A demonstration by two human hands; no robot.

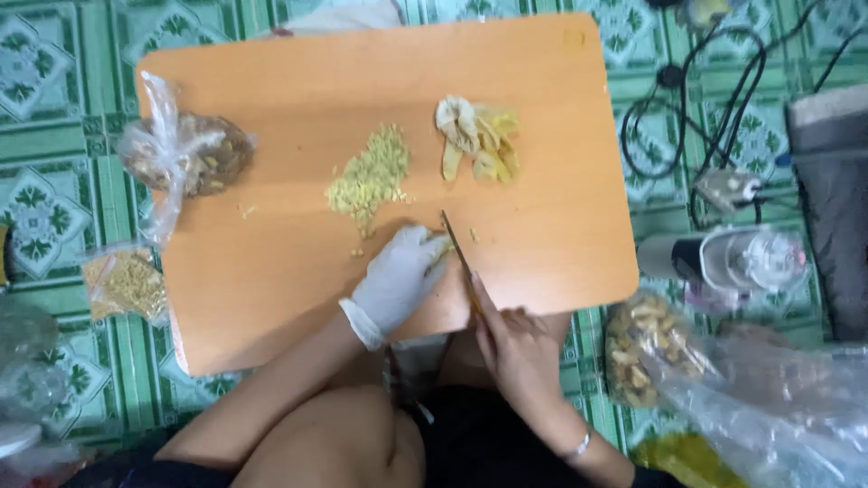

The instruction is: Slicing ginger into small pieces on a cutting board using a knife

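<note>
My left hand [398, 278], in a white glove, presses a small yellow piece [443, 249] down on the orange board [271, 280]. My bare right hand [517, 345] grips a knife [457, 249], whose blade stands right beside the gloved fingers on that piece. A heap of finely chopped yellow bits [369, 176] lies just beyond my left hand. Farther right on the board sits a small pile of pale yellow slices and peels [476, 137].
A knotted plastic bag of brownish pieces [185, 155] rests on the board's left edge. More bags lie on the green patterned floor at left [127, 282] and right [651, 348]. A blender [723, 262] and black cables [714, 99] are at right.
</note>
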